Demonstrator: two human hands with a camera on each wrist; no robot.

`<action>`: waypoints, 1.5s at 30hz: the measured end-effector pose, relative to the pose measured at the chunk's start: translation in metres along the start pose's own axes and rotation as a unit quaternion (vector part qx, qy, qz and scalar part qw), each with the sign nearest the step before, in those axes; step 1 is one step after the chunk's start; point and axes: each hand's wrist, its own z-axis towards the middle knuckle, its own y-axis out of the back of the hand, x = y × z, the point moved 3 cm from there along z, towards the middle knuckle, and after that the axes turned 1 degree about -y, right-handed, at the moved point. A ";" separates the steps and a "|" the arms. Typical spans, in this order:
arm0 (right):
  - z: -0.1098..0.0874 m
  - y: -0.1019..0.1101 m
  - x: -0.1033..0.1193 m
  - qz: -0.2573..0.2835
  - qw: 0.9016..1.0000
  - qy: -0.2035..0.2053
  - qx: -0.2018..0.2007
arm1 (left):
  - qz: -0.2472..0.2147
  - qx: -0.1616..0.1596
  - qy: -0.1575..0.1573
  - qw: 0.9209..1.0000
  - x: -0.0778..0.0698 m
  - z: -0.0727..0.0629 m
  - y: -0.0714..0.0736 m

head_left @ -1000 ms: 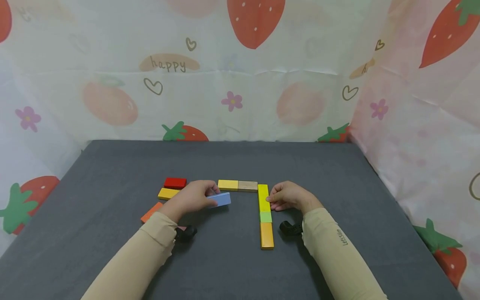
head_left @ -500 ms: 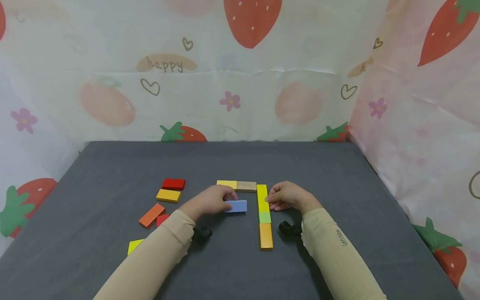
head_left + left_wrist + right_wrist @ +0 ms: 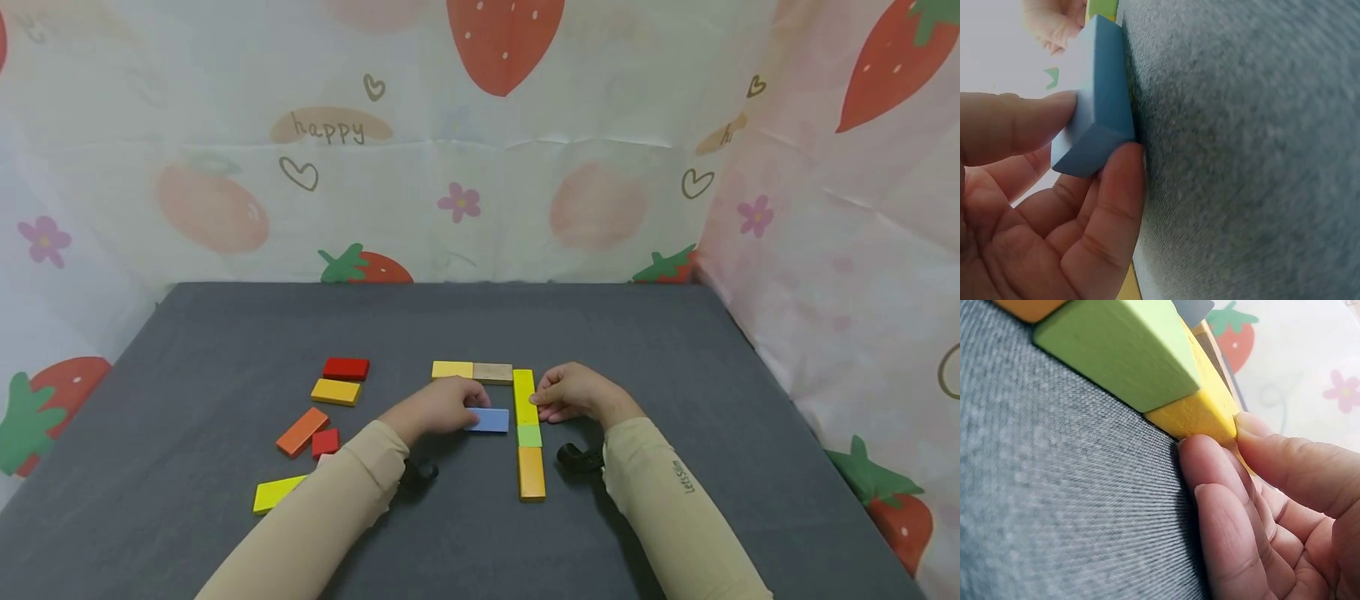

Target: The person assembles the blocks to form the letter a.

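My left hand (image 3: 446, 406) pinches a blue wooden block (image 3: 491, 420) near its left end, thumb on one face and fingers on the other. In the left wrist view the blue block (image 3: 1094, 94) sits low beside the grey cloth; contact with it I cannot tell. In the head view a small gap parts its right end from a column of blocks. My right hand (image 3: 581, 393) holds the long yellow block (image 3: 525, 396) in that column, thumb at its top edge and fingertips against its side. Below it follow a green block (image 3: 528, 436) and an orange-yellow block (image 3: 532, 473), end to end.
At the column's top, a plain wood block (image 3: 492, 373) and a pale yellow block (image 3: 452, 369) form a row leftward. Loose on the left lie a red block (image 3: 346, 369), an amber block (image 3: 335, 392), an orange block (image 3: 302, 432), a small red block (image 3: 325, 442) and a yellow-green block (image 3: 277, 493).
My left hand has carried the blue block right and towards me, bringing it level and close to the column. More loose blocks show on the left. The right hand stays at the yellow block.
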 end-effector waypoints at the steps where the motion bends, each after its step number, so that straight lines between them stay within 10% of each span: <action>1: 0.000 0.000 0.000 0.000 1.000 0.001 0.000 | 0.000 -0.001 0.000 1.000 -0.001 0.000 -0.001; 45: -0.001 0.000 -0.002 0.001 1.000 0.023 0.014 | -0.001 0.007 -0.025 1.000 -0.009 -0.001 -0.010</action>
